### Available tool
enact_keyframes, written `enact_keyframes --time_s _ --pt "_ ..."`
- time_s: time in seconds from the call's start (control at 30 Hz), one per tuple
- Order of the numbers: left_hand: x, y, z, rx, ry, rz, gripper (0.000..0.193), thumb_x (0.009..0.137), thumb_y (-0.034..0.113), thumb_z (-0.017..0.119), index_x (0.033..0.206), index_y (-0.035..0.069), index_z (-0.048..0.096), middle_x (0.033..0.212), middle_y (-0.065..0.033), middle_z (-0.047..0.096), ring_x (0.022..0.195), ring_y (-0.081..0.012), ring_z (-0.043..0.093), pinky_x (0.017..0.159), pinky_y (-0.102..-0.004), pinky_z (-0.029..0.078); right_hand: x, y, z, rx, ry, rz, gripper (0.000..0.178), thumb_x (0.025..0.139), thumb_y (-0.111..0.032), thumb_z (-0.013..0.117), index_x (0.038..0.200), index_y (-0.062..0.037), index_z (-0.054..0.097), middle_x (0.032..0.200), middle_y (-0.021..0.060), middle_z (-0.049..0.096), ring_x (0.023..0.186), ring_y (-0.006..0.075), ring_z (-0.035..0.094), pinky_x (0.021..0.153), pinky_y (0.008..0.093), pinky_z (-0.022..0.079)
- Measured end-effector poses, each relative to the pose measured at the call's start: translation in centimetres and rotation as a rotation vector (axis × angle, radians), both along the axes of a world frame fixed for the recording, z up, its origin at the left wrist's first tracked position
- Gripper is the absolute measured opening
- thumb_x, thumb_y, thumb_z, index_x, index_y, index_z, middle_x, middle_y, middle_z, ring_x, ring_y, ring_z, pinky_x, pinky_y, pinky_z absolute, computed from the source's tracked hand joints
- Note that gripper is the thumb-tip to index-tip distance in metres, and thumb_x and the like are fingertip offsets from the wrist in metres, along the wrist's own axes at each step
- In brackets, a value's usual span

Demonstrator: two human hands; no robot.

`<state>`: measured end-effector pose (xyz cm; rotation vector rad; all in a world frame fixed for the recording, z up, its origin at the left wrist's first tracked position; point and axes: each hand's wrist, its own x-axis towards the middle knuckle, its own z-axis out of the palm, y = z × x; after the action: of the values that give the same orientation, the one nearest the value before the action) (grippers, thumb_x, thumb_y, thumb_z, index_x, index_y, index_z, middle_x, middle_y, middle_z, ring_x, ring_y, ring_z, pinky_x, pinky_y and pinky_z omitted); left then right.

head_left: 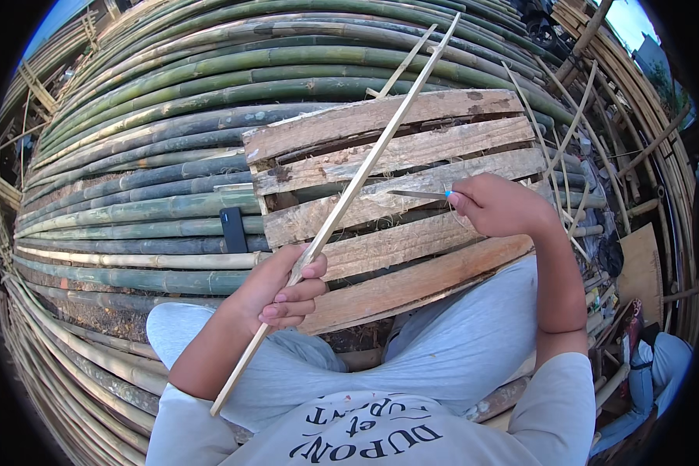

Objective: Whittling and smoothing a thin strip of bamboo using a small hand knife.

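My left hand (pixel 286 291) is closed round a long, pale bamboo strip (pixel 369 163). The strip slants from near my lap up to the far right, crossing above a slatted wooden pallet (pixel 443 147). In my right hand (pixel 493 203), closed over the pallet's right side, is a knife (pixel 415 194); its thin blade points left toward the strip without touching it, and a bit of blue shows by my fingers. Most of the knife's handle is hidden in my fist. Fine bamboo shavings (pixel 384 221) lie on the slats.
Rows of green bamboo poles (pixel 179 97) spread beyond and left of the pallet. A dark phone (pixel 233 230) lies on them. Thin bamboo strips (pixel 571 132) lean at the right. Another person's blue-clothed body part (pixel 664 361) shows at the lower right, near a brown board (pixel 641 264).
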<state>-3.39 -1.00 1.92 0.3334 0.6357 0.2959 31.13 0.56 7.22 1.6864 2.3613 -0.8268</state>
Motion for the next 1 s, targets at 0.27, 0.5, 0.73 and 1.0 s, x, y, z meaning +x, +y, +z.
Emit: enact_keyframes --time_s 0.27,0.5,0.73,1.0 --pt "0.3 -0.1 -0.7 -0.022 0.000 0.020 0.038 0.106 0.035 0.031 0.077 0.013 0.042 0.045 0.0044 0.031 0.028 -0.0036 0.028 0.022 -0.0191 0.020 -0.4 0.5 0.3 0.419 0.217 -0.138 0.038 0.103 -0.026 0.044 0.080 0.0033 0.053 0.071 0.0241 0.058 0.072 0.0444 0.058 0.066 0.0522 0.044" --pt "1.8 -0.7 -1.3 0.004 0.106 -0.050 0.038 0.106 0.037 0.030 0.079 0.013 0.041 0.046 0.0049 0.030 0.028 -0.0045 0.026 0.024 -0.0209 0.019 -8.8 -4.0 -6.6 0.516 0.325 0.063 0.023 0.098 -0.021 0.054 0.084 -0.0032 0.050 0.056 0.0167 0.055 0.052 0.0381 0.059 0.047 0.0462 0.045" --pt "2.9 -1.2 -1.5 0.114 0.244 0.038 0.036 0.105 0.034 0.029 0.077 0.014 0.040 0.046 0.0052 0.029 0.028 -0.0046 0.025 0.026 -0.0205 0.018 -8.0 -1.5 -8.0 0.607 0.180 0.191 0.021 0.091 -0.016 0.063 0.082 -0.0050 0.047 0.056 0.0123 0.056 0.051 0.0330 0.060 0.045 0.0430 0.045" --pt "2.3 -0.6 -1.5 0.116 0.223 0.043 0.036 0.106 0.036 0.029 0.079 0.013 0.040 0.047 0.0054 0.029 0.028 -0.0043 0.024 0.026 -0.0200 0.017 -7.7 -0.3 -9.1 0.774 0.154 0.149 0.024 0.090 -0.018 0.065 0.080 -0.0061 0.047 0.061 0.0110 0.058 0.051 0.0298 0.060 0.044 0.0402 0.045"
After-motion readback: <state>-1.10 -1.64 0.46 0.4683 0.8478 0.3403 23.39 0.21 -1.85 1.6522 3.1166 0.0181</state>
